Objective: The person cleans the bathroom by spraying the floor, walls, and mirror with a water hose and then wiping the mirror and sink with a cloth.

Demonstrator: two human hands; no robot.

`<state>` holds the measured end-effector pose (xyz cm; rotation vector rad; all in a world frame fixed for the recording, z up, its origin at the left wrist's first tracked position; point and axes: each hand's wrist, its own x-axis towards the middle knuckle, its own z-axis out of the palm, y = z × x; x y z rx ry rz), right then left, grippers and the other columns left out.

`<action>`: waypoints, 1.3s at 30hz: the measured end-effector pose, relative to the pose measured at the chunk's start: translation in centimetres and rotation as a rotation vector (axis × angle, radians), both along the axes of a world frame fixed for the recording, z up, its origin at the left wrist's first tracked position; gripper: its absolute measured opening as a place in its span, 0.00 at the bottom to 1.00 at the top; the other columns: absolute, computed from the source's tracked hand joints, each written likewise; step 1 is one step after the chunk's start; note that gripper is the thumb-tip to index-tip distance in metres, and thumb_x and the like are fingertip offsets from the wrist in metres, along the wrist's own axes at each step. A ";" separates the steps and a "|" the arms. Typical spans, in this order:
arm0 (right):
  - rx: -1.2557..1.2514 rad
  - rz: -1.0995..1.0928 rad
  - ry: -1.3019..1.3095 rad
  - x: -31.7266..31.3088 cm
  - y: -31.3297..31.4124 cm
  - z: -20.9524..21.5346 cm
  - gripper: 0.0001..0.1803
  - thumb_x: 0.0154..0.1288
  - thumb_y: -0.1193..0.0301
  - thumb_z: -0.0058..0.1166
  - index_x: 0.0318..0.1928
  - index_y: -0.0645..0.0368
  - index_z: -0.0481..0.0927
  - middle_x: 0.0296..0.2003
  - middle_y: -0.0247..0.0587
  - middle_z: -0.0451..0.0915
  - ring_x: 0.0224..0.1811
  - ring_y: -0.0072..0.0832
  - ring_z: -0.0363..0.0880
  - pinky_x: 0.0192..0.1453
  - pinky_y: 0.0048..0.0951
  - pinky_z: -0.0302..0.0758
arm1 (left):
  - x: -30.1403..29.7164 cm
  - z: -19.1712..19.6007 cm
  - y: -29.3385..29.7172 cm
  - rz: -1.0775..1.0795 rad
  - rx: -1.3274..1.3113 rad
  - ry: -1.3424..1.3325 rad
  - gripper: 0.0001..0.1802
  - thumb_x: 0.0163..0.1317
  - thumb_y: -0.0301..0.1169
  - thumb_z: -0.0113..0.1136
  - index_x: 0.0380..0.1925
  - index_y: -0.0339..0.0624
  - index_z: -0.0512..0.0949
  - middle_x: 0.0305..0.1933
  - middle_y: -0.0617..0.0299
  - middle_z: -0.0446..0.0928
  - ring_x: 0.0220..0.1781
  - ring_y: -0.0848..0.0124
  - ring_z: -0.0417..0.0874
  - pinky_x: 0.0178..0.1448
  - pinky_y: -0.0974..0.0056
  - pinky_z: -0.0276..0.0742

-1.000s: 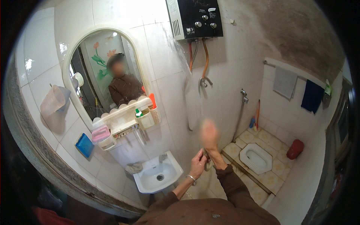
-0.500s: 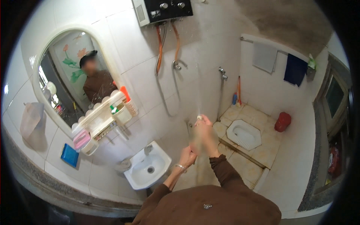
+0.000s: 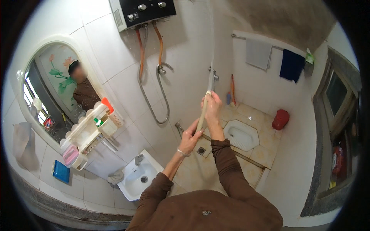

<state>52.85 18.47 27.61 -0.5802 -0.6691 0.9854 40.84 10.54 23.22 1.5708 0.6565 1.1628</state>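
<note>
stick (image 3: 203,111) upright, tilted slightly right

On the white wall shelf (image 3: 89,133) under the mirror: a white bottle with an orange-red cap (image 3: 106,106), tilted at the right end; just below it a small white container with a green top (image 3: 98,122); beside these a pale cup-like holder (image 3: 115,119) at the shelf's right corner. At the shelf's lower left end, a pink lidded box (image 3: 70,154). On the tiles below, a flat blue rectangular pack (image 3: 61,171). Top centre, on the black water heater (image 3: 142,12), a small pale label (image 3: 133,17) left of the knobs. No screens seen.
</note>
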 end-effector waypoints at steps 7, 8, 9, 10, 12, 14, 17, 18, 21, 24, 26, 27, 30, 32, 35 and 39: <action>-0.213 0.156 0.115 -3.8 -4.7 -9.1 0.14 0.58 0.73 0.44 0.46 0.61 0.66 0.19 0.34 0.69 0.13 0.18 0.65 0.13 0.19 0.62 | -5.5 -8.3 -3.0 -0.193 -0.459 0.369 0.17 0.53 0.36 0.57 0.42 0.41 0.73 0.27 0.69 0.73 0.25 0.83 0.68 0.30 0.77 0.64; -0.250 0.149 0.134 -4.4 -5.2 -10.7 0.14 0.58 0.73 0.44 0.46 0.61 0.66 0.19 0.34 0.69 0.13 0.18 0.65 0.13 0.19 0.62 | -6.6 -10.0 -3.2 -0.203 -0.498 0.383 0.17 0.53 0.36 0.57 0.42 0.41 0.73 0.27 0.69 0.73 0.25 0.83 0.68 0.30 0.77 0.64; -0.305 0.211 0.125 -5.1 -5.8 -12.2 0.15 0.58 0.72 0.44 0.46 0.61 0.66 0.19 0.35 0.69 0.13 0.19 0.65 0.13 0.19 0.62 | -7.3 -11.1 -3.6 -0.233 -0.555 0.514 0.17 0.54 0.37 0.57 0.42 0.39 0.74 0.28 0.68 0.74 0.26 0.82 0.69 0.31 0.76 0.65; -0.361 0.271 0.115 -5.5 -6.6 -13.7 0.15 0.58 0.72 0.44 0.47 0.62 0.66 0.19 0.35 0.69 0.13 0.19 0.65 0.14 0.19 0.63 | -8.0 -12.6 -4.1 -0.273 -0.611 0.642 0.18 0.54 0.38 0.57 0.41 0.38 0.74 0.30 0.67 0.75 0.28 0.82 0.69 0.32 0.75 0.66; -0.397 0.284 0.134 -6.2 -7.4 -16.5 0.14 0.58 0.72 0.44 0.45 0.63 0.67 0.19 0.36 0.70 0.13 0.19 0.65 0.14 0.19 0.63 | -9.8 -16.6 -5.2 -0.252 -0.502 0.705 0.17 0.55 0.41 0.56 0.34 0.38 0.76 0.30 0.68 0.75 0.31 0.78 0.72 0.39 0.71 0.69; -0.449 0.331 0.017 -6.1 -7.6 -19.2 0.12 0.58 0.72 0.44 0.43 0.63 0.68 0.19 0.36 0.70 0.13 0.20 0.65 0.13 0.21 0.63 | -11.6 -20.0 -6.1 -0.126 -0.418 0.886 0.18 0.54 0.40 0.58 0.38 0.38 0.74 0.29 0.65 0.76 0.31 0.76 0.73 0.38 0.70 0.69; -0.664 0.278 0.049 -5.1 -8.4 -24.0 0.11 0.57 0.72 0.43 0.41 0.62 0.69 0.18 0.37 0.69 0.12 0.22 0.65 0.13 0.24 0.63 | -10.4 -20.1 -8.9 -0.061 -0.118 0.958 0.22 0.53 0.37 0.59 0.46 0.39 0.69 0.30 0.56 0.76 0.31 0.69 0.75 0.38 0.67 0.71; -0.680 0.285 0.056 -5.1 -8.8 -24.8 0.11 0.57 0.72 0.43 0.41 0.62 0.69 0.18 0.37 0.69 0.12 0.22 0.65 0.13 0.24 0.63 | -10.6 -20.3 -9.6 -0.064 -0.137 0.963 0.22 0.53 0.37 0.59 0.46 0.39 0.69 0.30 0.56 0.76 0.31 0.69 0.75 0.38 0.67 0.71; -0.681 0.161 0.164 -3.6 -9.5 -27.0 0.06 0.57 0.72 0.43 0.32 0.62 0.71 0.16 0.38 0.70 0.14 0.25 0.67 0.15 0.25 0.65 | -10.6 -20.3 -10.5 -0.021 0.205 0.776 0.27 0.54 0.32 0.56 0.55 0.42 0.62 0.35 0.47 0.74 0.31 0.57 0.75 0.39 0.63 0.71; -0.660 -0.054 0.259 0.0 -8.7 -27.0 0.04 0.55 0.74 0.43 0.30 0.61 0.70 0.18 0.39 0.71 0.16 0.25 0.68 0.17 0.24 0.66 | -8.1 -17.0 -8.7 -0.120 0.169 0.764 0.27 0.54 0.27 0.53 0.56 0.42 0.61 0.39 0.47 0.73 0.36 0.55 0.74 0.41 0.63 0.71; -0.642 -0.158 0.358 2.7 -8.3 -26.1 0.04 0.51 0.78 0.42 0.30 0.62 0.69 0.20 0.40 0.71 0.17 0.26 0.68 0.18 0.24 0.66 | -5.5 -14.3 -8.0 -0.178 0.226 0.766 0.28 0.54 0.25 0.52 0.57 0.43 0.59 0.41 0.48 0.71 0.39 0.55 0.73 0.42 0.62 0.70; -0.621 -0.208 0.426 4.3 -8.4 -25.8 0.05 0.50 0.78 0.42 0.31 0.63 0.68 0.20 0.42 0.72 0.17 0.27 0.69 0.19 0.23 0.67 | -4.2 -13.5 -7.9 -0.245 0.291 0.764 0.30 0.53 0.24 0.51 0.58 0.44 0.57 0.43 0.48 0.70 0.42 0.54 0.72 0.43 0.62 0.70; -0.639 -0.314 0.414 8.3 -9.5 -24.9 0.05 0.57 0.73 0.42 0.34 0.60 0.67 0.22 0.42 0.71 0.19 0.29 0.69 0.21 0.27 0.67 | -1.6 -13.6 -8.1 -0.369 0.189 0.736 0.33 0.52 0.22 0.50 0.59 0.45 0.54 0.45 0.47 0.68 0.45 0.54 0.69 0.44 0.61 0.68; -0.651 -0.431 0.399 9.7 -11.9 -24.0 0.05 0.56 0.74 0.42 0.34 0.59 0.67 0.23 0.41 0.71 0.20 0.29 0.68 0.21 0.27 0.66 | -0.8 -14.9 -8.2 -0.458 0.250 0.780 0.34 0.51 0.23 0.51 0.60 0.45 0.52 0.42 0.47 0.69 0.41 0.53 0.71 0.43 0.60 0.69; -0.645 -0.665 0.473 11.4 -16.8 -23.2 0.05 0.56 0.74 0.41 0.34 0.58 0.67 0.25 0.42 0.72 0.22 0.29 0.69 0.23 0.28 0.65 | 1.1 -15.1 -7.8 -0.498 0.022 0.766 0.30 0.51 0.25 0.52 0.57 0.44 0.59 0.39 0.46 0.71 0.38 0.52 0.72 0.43 0.58 0.69; -0.674 -0.811 0.410 12.5 -22.3 -27.9 0.05 0.55 0.67 0.40 0.28 0.53 0.66 0.21 0.37 0.68 0.23 0.29 0.68 0.24 0.30 0.66 | -0.6 -19.8 -5.0 -0.607 0.243 1.233 0.17 0.51 0.37 0.55 0.41 0.44 0.73 0.36 0.54 0.75 0.41 0.58 0.74 0.52 0.51 0.61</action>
